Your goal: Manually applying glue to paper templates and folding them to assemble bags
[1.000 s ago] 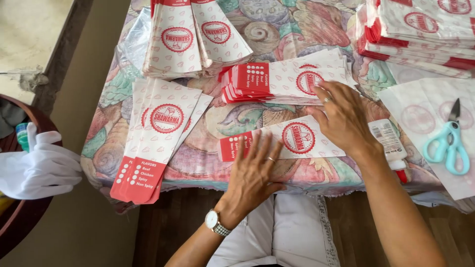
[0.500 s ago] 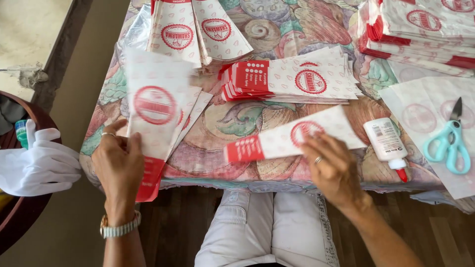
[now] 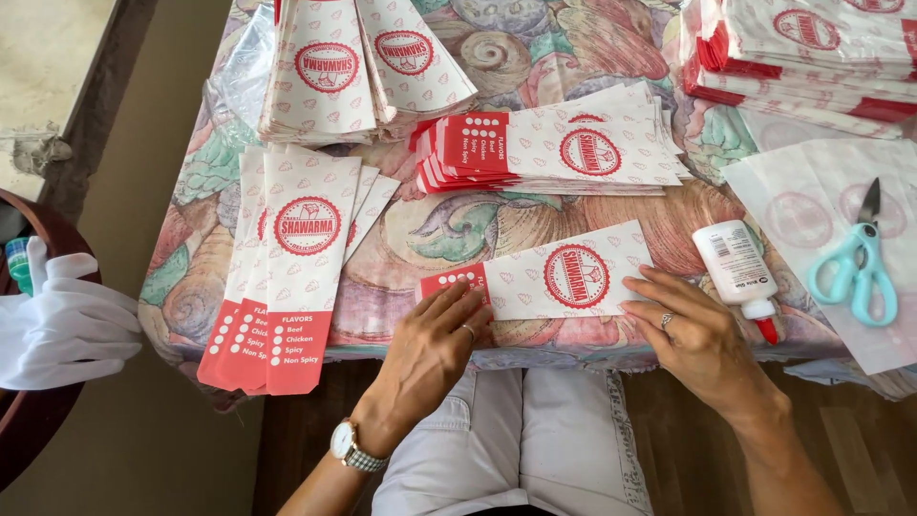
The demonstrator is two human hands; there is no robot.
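A red and white paper sleeve (image 3: 544, 277) with a round red emblem lies flat across the near edge of the table (image 3: 439, 229). My left hand (image 3: 430, 349), with a ring and a wristwatch, rests its fingertips on the sleeve's red left end. My right hand (image 3: 693, 334) lies with fingers spread, its fingertips touching the sleeve's right end. Neither hand grips anything. A pile of finished sleeves (image 3: 287, 277) lies at the left, hanging over the table edge.
More sleeve stacks lie behind: one fanned pile (image 3: 564, 153) in the middle, two piles (image 3: 363, 62) at the back, another stack (image 3: 812, 48) at back right. A white glue bottle (image 3: 734, 272) and teal scissors (image 3: 855, 263) lie right. A white glove (image 3: 62, 320) sits far left.
My left hand left the pile at the left, where it laid a sleeve, and came to the single sleeve's left end. My right hand shifted onto its right end.
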